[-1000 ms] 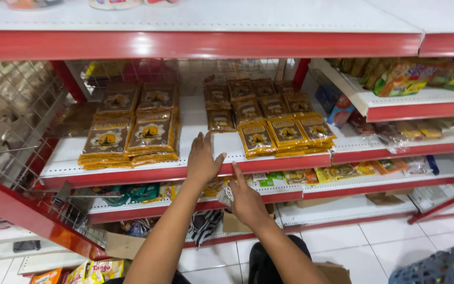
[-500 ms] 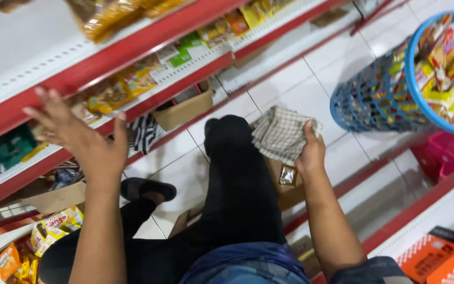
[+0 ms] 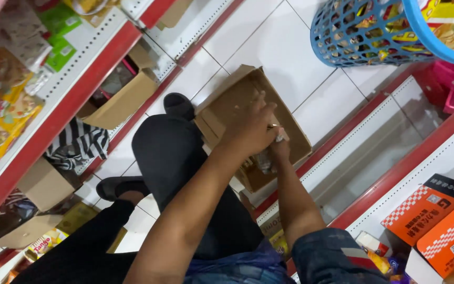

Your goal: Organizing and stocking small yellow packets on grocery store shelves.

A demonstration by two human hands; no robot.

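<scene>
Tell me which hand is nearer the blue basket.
Left, narrowly. The left hand lies over the open cardboard box, lower left of the blue basket. The right hand is just under it, lower in the box and slightly farther away.

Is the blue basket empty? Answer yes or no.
No: the blue basket at the top right holds colourful snack packets, visible over its rim and through its lattice wall.

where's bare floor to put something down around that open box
Bare white floor tiles lie between the cardboard box and the blue basket. It is crowded at the box, where both hands reach in, and under the left shelf.
</scene>
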